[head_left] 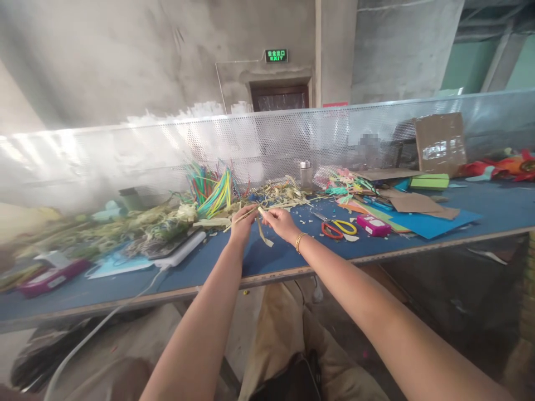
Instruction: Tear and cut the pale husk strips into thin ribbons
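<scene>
Both hands meet over the near middle of the blue tabletop. My left hand is closed round a thin straw-coloured stem, whose end sticks out to the left. Fingers pinched, my right hand grips the top of a pale, flat strip that hangs down between the hands. Whether strip and stem are joined is hidden by the fingers. To the right of my right hand lie scissors with a red and a yellow handle.
Coloured pipe cleaners stand behind my left hand. Plant-like scraps heap at left, beside a white power bank with a cable. Right are a magenta box, blue card and cardboard. A perforated metal screen runs behind.
</scene>
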Demonstrator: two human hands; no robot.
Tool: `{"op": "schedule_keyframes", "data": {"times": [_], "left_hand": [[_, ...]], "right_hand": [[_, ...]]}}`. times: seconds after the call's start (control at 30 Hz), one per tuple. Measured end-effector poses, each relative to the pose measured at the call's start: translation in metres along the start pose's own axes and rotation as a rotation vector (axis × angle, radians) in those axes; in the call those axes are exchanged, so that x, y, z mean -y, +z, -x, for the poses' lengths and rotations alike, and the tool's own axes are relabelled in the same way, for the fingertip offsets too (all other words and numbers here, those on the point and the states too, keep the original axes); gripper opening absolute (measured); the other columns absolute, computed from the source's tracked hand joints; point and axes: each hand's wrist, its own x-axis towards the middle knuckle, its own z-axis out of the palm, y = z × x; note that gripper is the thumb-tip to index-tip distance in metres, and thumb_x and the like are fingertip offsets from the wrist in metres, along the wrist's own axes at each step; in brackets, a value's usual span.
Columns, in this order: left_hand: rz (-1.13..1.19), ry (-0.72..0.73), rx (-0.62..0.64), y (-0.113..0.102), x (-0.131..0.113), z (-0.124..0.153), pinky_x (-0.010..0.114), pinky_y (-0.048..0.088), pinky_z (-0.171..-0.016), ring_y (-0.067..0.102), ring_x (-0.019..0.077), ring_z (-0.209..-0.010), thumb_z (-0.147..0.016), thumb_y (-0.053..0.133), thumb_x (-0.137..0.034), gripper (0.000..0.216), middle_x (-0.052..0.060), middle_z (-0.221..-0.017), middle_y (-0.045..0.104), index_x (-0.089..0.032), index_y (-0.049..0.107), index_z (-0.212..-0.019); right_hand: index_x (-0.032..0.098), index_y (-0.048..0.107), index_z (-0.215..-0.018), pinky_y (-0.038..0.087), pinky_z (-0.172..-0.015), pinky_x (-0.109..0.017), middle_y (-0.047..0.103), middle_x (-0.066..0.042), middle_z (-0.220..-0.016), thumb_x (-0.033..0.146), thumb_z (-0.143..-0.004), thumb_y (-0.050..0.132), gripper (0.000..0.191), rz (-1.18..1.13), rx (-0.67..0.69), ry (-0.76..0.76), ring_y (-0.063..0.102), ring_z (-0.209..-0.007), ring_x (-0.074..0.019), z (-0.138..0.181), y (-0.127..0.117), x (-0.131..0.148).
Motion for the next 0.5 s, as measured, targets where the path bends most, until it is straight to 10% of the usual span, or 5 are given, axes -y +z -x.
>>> {"op": "schedule_keyframes", "data": {"times": [0.5], "left_hand": [[0.053,0.003,0.004,0.0026,-0.0045,0.0033,0.024,0.041,-0.058,0.051,0.0112,-0.061,-0.053,0.079,-0.034,0.036,0.002,-0.071,0.063,-0.018,0.072,-0.085]], "right_hand": [[0.019,0.051,-0.049,0.041,-0.054,-0.023,0.059,-0.001,-0.054,0.035,-0.079,0.053,0.034,-0.113,-0.076,0.187,0.054,-0.054,-0.0122,-0.0023,0.0024,-0.007]]}}
